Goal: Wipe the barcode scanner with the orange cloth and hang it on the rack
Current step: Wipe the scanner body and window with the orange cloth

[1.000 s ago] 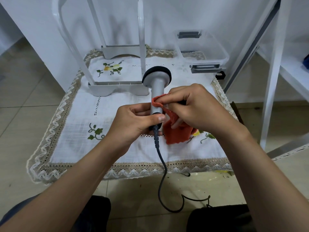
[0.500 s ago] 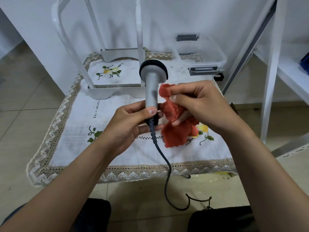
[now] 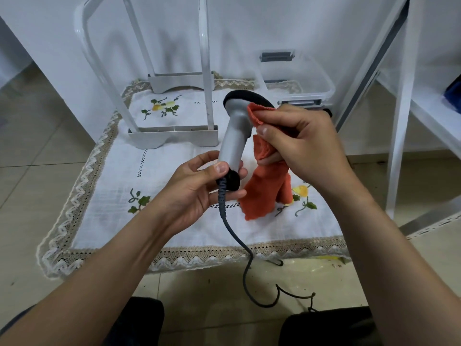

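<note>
Your left hand (image 3: 199, 188) is pinching the barcode scanner (image 3: 235, 136) at its handle base above the table (image 3: 104, 196), a sound hold for a rigid, probably light body. Your right hand (image 3: 301, 143) is pressing the soft, limp orange cloth (image 3: 264, 193) against the grey neck under the black head.

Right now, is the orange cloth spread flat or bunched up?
Bunched up. The right hand pinches the orange cloth into folds against the barcode scanner; its lower part hangs crumpled.
</note>
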`<move>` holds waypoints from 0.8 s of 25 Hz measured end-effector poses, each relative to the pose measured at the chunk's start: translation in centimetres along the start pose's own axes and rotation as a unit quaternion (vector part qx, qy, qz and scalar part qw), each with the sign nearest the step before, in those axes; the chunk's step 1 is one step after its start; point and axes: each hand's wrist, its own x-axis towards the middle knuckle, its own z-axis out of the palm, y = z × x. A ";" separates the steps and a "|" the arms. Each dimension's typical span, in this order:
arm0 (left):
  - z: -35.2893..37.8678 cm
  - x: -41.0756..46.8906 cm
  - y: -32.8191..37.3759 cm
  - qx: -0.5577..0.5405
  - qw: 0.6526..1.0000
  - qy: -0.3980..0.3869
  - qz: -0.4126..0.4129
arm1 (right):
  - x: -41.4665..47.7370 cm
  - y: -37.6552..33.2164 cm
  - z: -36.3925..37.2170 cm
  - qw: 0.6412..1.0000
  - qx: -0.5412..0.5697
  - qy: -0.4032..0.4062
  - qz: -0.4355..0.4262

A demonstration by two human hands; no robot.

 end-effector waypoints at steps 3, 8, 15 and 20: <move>0.0 0.1 -0.3 -0.012 1.000 -0.015 -0.013 | 0.1 0.4 0.0 1.000 -0.027 0.005 -0.012; 0.1 0.0 -0.4 0.001 0.999 -0.044 -0.007 | -0.2 0.6 0.2 0.997 -0.071 -0.016 -0.030; 0.2 -0.2 -0.3 0.002 0.998 -0.060 -0.010 | -0.2 0.8 -0.1 0.997 -0.067 0.007 -0.032; 0.2 -0.3 -0.3 0.008 0.998 -0.060 -0.019 | 0.0 0.6 -0.6 0.997 -0.065 -0.046 -0.019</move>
